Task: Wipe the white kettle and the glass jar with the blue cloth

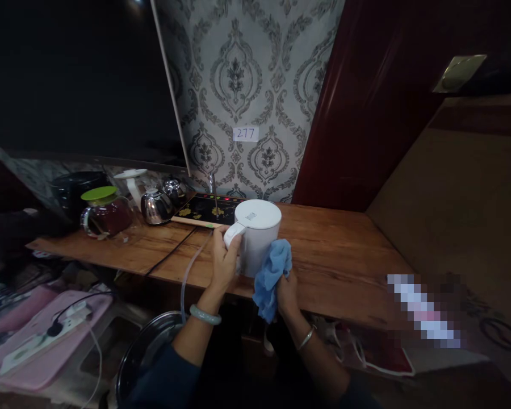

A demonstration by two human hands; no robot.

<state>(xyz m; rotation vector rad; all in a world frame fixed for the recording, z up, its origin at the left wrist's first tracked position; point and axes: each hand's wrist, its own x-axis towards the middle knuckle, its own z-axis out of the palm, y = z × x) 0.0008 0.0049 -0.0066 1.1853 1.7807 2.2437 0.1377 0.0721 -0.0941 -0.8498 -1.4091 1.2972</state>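
Observation:
A white lidded pitcher point(259, 218) stands upright at the front part of the wooden tabletop point(332, 250). My left hand point(225, 258) is closed around its handle, on the pitcher's left side. In my right hand point(287, 292) is a bunched blue cloth point(273, 278), which lies against the pitcher's right front side. The cloth covers part of the lower wall, and some of my right fingers are hidden behind it.
Behind the pitcher is a black electric tea stove point(206, 207) with a thin tap. Further left stand a metal kettle point(156, 205) and a glass jug with a green lid point(111, 216). A clear hose point(186, 278) runs down to a metal basin point(130, 352). A power strip point(42, 338) lies on a pink stool.

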